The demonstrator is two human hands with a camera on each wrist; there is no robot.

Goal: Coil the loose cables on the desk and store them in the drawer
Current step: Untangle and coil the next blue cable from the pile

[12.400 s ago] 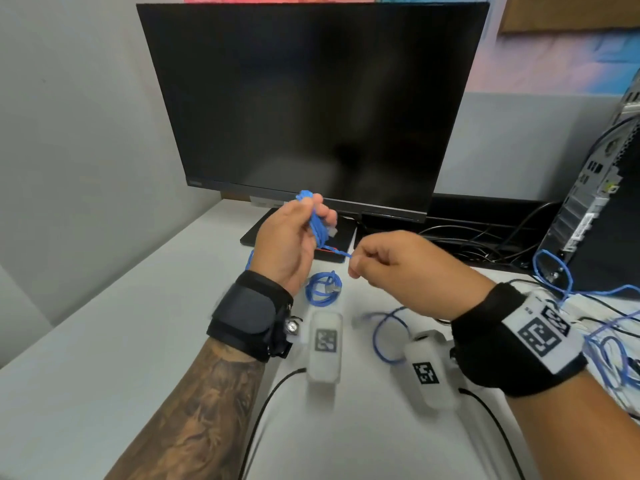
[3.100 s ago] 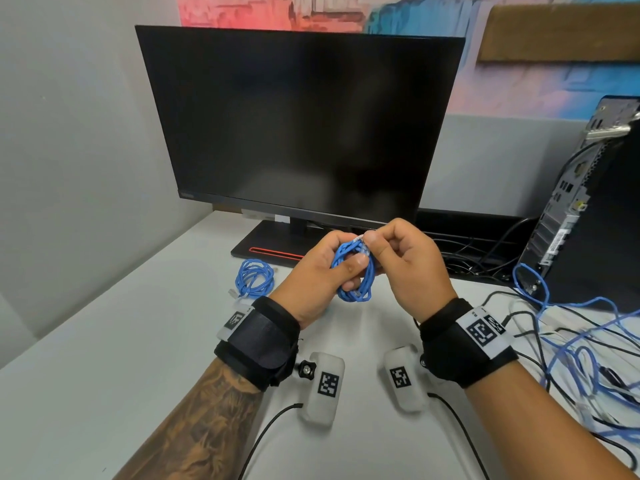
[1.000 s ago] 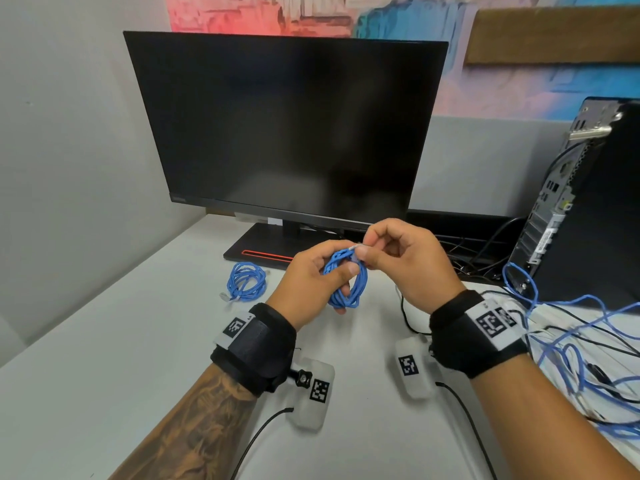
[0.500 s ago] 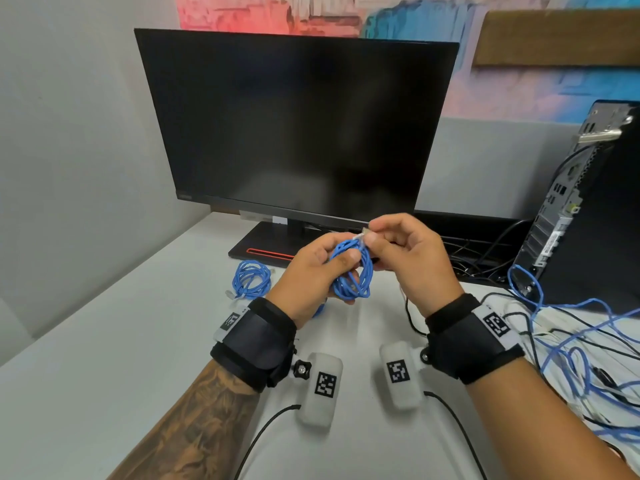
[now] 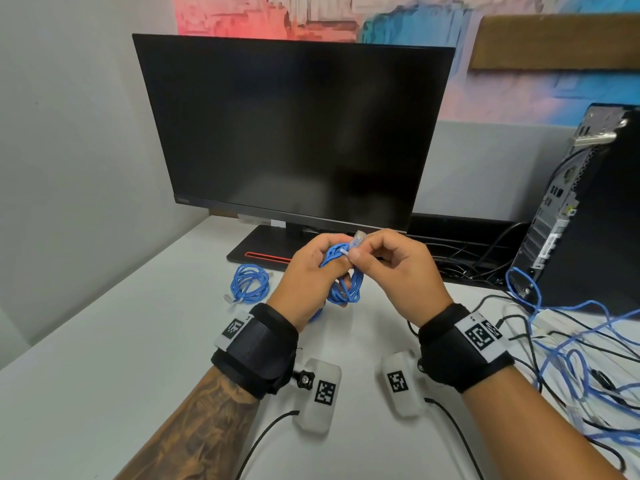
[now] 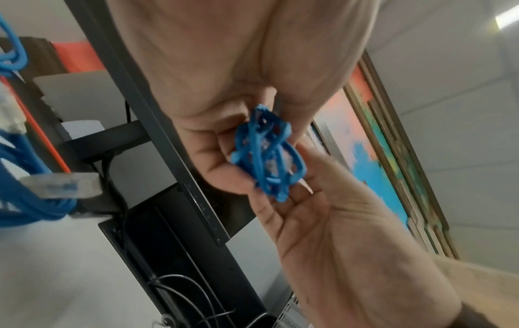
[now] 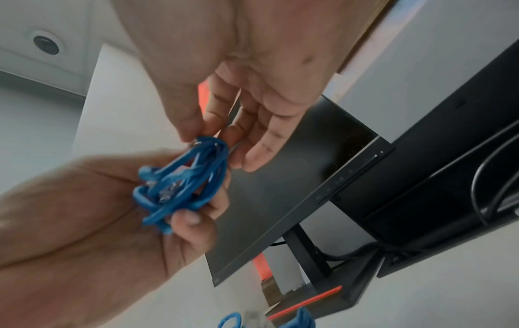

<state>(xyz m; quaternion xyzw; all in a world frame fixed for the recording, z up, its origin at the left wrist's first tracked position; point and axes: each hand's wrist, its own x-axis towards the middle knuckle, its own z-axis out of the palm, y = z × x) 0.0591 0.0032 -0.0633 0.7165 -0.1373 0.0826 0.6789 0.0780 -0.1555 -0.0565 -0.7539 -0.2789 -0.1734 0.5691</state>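
Both hands meet above the desk (image 5: 104, 341) just ahead of the monitor (image 5: 294, 133) base — the left hand (image 5: 304, 275) wrapped around a blue cable coil (image 5: 346, 289), the right hand (image 5: 398, 271) pinching its plug end. A second coil (image 5: 250, 284) lies left of them, and loose cables (image 5: 571, 358) crowd the right edge.

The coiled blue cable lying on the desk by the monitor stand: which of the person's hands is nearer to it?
Left. The left hand is just right of the coiled blue cable, holding another bundle; the right hand is farther right, beyond the left.
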